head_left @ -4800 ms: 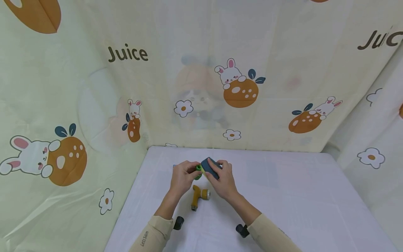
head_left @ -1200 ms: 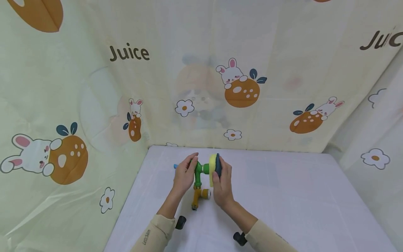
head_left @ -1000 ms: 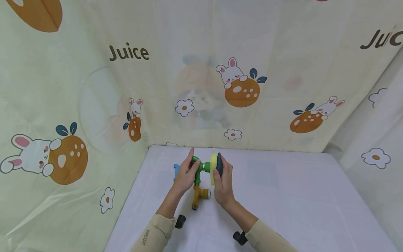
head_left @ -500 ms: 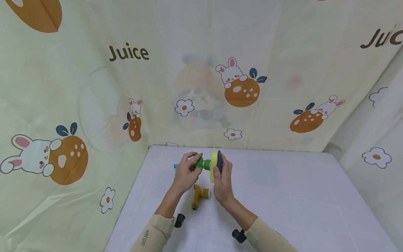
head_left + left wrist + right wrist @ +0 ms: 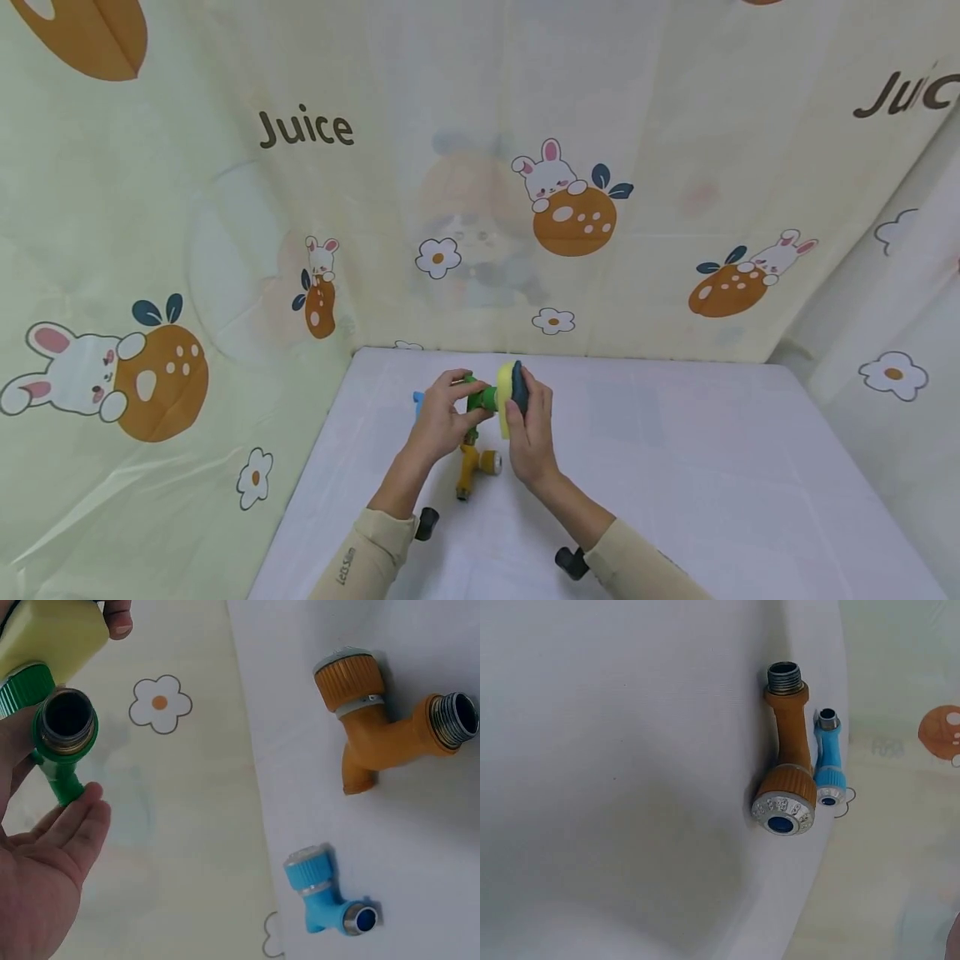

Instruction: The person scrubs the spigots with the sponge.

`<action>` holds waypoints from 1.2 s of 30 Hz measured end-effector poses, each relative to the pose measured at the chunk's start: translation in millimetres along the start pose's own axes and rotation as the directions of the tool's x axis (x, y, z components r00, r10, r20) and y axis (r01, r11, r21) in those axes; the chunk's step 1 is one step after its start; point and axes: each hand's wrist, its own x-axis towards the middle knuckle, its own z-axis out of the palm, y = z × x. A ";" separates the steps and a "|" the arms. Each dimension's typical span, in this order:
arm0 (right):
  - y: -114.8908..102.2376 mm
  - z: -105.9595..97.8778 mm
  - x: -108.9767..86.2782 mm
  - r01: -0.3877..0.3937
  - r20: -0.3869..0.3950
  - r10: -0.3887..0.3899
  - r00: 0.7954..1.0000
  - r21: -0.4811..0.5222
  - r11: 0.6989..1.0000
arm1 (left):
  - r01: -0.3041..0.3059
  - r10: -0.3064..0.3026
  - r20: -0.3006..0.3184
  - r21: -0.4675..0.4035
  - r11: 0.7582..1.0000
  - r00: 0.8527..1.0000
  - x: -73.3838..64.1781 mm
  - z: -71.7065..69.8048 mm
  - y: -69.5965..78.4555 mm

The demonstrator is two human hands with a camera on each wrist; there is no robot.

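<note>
In the head view my left hand (image 5: 438, 421) pinches a green tap (image 5: 483, 399) between thumb and fingers, above the table. My right hand (image 5: 536, 433) grips a sponge (image 5: 505, 400), yellow on one face and dark blue on the other. Its yellow face is against the tap's ribbed knob end. In the left wrist view the green tap's (image 5: 64, 776) threaded metal end faces the camera, and fingertips touch its spout. The yellow sponge (image 5: 56, 634) sits at the knob. The right wrist view shows neither the right hand nor the sponge.
An orange-brown tap (image 5: 467, 473) lies on the white-covered table (image 5: 675, 467) below the hands. Farther left is a smaller blue tap (image 5: 319, 900), mostly hidden behind the left hand in the head view. A printed curtain (image 5: 645, 108) rises behind the table.
Earlier the sponge was tilted, dark side up; now it stands upright against the tap's knob. The left fingers have shifted along the tap, which has turned in the hand over the last second.
</note>
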 end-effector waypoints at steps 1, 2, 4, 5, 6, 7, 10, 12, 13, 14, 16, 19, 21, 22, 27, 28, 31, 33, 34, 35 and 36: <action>0.1 0.0 0.3 0.006 -0.001 -0.006 1.000 -0.013 1.000 | -0.004 0.004 -0.001 0.013 1.000 1.000 0.1 -0.3 0.0; 0.1 -0.1 0.7 0.011 -0.004 -0.011 1.000 -0.024 1.000 | -0.007 0.008 -0.001 0.027 1.000 1.000 0.1 -0.5 0.1; 0.7 -0.1 2.4 0.024 -0.011 -0.025 1.000 -0.047 0.999 | -0.006 0.006 0.002 0.050 0.999 1.000 -0.1 -0.8 0.5; 0.9 -0.2 3.4 0.030 -0.015 -0.031 0.999 -0.059 0.998 | -0.008 0.007 0.004 0.059 0.998 1.000 -0.2 -1.0 0.9; 1.1 -0.3 4.3 0.037 -0.019 -0.038 0.999 -0.073 0.997 | -0.013 0.013 0.007 0.072 0.997 1.000 -0.4 -1.1 1.3; 1.3 -0.4 5.2 0.039 -0.021 -0.041 0.999 -0.086 0.996 | -0.017 0.016 0.011 0.080 0.997 1.000 -0.7 -1.1 1.6; 1.8 -0.5 7.2 0.031 -0.025 -0.034 0.999 -0.110 0.993 | -0.043 0.041 0.024 0.097 0.994 0.999 -1.6 -0.9 3.1; 1.6 -0.6 7.8 0.011 -0.024 -0.014 1.000 -0.114 0.993 | -0.058 0.055 0.036 0.098 0.994 0.998 -2.3 -0.3 4.0; 1.6 -0.4 7.8 -0.005 -0.022 0.002 1.000 -0.114 0.993 | -0.060 0.056 0.042 0.096 0.994 0.998 -2.5 0.1 4.2; 1.8 -0.3 7.8 -0.021 -0.019 0.019 1.000 -0.113 0.993 | -0.059 0.054 0.049 0.100 0.993 0.997 -2.7 1.0 4.2; 2.2 0.0 7.9 -0.065 -0.014 0.063 0.998 -0.103 0.993 | -0.051 0.043 0.063 0.118 0.992 0.997 -3.3 2.9 3.8; 3.8 0.4 8.2 -0.122 -0.009 0.122 0.992 -0.089 0.988 | -0.034 0.022 0.083 0.145 0.989 0.996 -4.3 5.8 3.8; 5.3 0.3 8.4 -0.152 -0.009 0.152 0.988 -0.079 0.985 | -0.018 0.004 0.096 0.153 0.988 0.995 -5.2 8.0 3.1; 6.5 -0.2 8.5 -0.162 -0.009 0.161 0.987 -0.078 0.984 | -0.015 -0.001 0.103 0.154 0.988 0.995 -5.6 9.3 2.7; 16.8 -4.7 8.0 -0.211 -0.008 0.211 0.977 -0.078 0.974 | 0.002 -0.021 0.136 0.141 0.990 0.990 -8.1 17.3 -5.3; 19.9 -6.2 8.4 -0.226 -0.011 0.226 0.974 -0.076 0.971 | 0.002 -0.021 0.142 0.137 0.991 0.990 -8.9 19.2 -7.5; 31.7 -12.0 9.9 -0.276 -0.032 0.274 0.961 -0.063 0.959 | 0.025 -0.043 0.161 0.116 0.993 0.986 -11.3 27.1 -14.1; 39.8 -16.6 11.4 -0.307 -0.050 0.305 0.951 -0.039 0.951 | 0.036 -0.053 0.168 0.106 0.994 0.984 -13.0 34.0 -18.5; 43.9 -18.7 11.8 -0.323 -0.060 0.320 0.945 -0.033 0.946 | 0.042 -0.059 0.171 0.103 0.994 0.983 -13.9 37.8 -20.5; 48.2 -20.4 12.0 -0.333 -0.068 0.330 0.941 -0.031 0.942 | 0.052 -0.069 0.177 0.098 0.994 0.982 -14.9 41.6 -21.9; 51.7 -22.0 12.1 -0.343 -0.075 0.340 0.937 -0.028 0.939 | 0.058 -0.075 0.185 0.091 0.994 0.980 -15.9 45.5 -23.4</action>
